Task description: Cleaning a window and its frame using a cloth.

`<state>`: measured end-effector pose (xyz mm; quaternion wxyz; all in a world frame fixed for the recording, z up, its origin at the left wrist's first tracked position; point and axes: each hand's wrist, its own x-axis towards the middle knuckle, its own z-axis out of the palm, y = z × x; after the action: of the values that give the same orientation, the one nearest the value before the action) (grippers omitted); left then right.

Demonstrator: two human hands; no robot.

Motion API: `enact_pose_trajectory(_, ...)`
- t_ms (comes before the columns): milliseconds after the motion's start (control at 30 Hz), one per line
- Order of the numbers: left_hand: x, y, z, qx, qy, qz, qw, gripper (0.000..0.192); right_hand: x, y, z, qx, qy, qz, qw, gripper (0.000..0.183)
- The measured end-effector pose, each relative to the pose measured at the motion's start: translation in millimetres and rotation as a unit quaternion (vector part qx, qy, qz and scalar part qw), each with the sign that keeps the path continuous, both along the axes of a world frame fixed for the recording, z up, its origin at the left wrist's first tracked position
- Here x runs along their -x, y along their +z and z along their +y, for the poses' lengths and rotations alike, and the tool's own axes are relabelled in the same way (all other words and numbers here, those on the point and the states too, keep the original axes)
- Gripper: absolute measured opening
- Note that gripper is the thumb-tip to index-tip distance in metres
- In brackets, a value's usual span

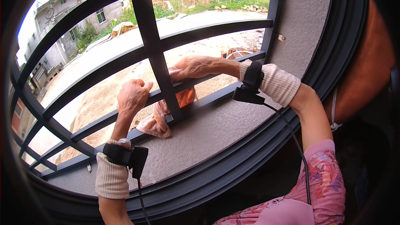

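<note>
My right hand (195, 67) grips a pink cloth (155, 122) beside the dark vertical post (155, 42) of a metal window grille. The cloth hangs down by the post, and its lower end lies over the bottom rail (215, 95) and onto the sill. An orange patch (186, 97), possibly part of the cloth, shows just right of the post. To the left, my left hand (132, 96) is curled into a fist above a lower crossbar (93, 126). No object shows in it, though its fingers are partly hidden.
A rough grey sill (200, 143) lies inside the grille, edged by dark window tracks (200, 175). Black devices (140, 162) are strapped to both wrists, with cables (297, 134) trailing down. Outside are a sand pile (103, 106) and a house (67, 22).
</note>
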<state>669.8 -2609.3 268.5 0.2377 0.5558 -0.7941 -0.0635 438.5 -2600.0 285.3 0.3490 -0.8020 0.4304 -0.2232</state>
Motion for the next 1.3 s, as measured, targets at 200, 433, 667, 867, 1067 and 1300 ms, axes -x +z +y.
enact_pose_trajectory(200,10,1,5,0.022,-0.013,0.004,1.000,0.040,137,-2,-51,0.194,-0.216,-0.267,0.919,0.034)
enact_pose_trajectory(433,6,2,5,0.024,-0.014,0.028,0.999,0.039,199,-23,-76,0.237,0.261,-0.500,0.791,0.025)
enact_pose_trajectory(667,-11,-10,2,0.003,0.008,0.011,1.000,0.039,145,-29,-37,0.287,-0.499,-0.078,0.814,0.027)
enact_pose_trajectory(867,-25,-23,-3,0.007,0.014,0.007,1.000,0.039,33,-20,-5,0.133,-0.269,-0.130,0.945,0.033)
enact_pose_trajectory(1067,2,-3,1,0.023,-0.022,0.028,0.999,0.040,-15,-1,36,0.061,-0.030,-0.173,0.983,0.027)
enact_pose_trajectory(1300,-2,-1,3,-0.002,-0.006,0.022,1.000,0.039,-8,-2,23,-0.004,-0.007,-0.145,0.989,0.031)
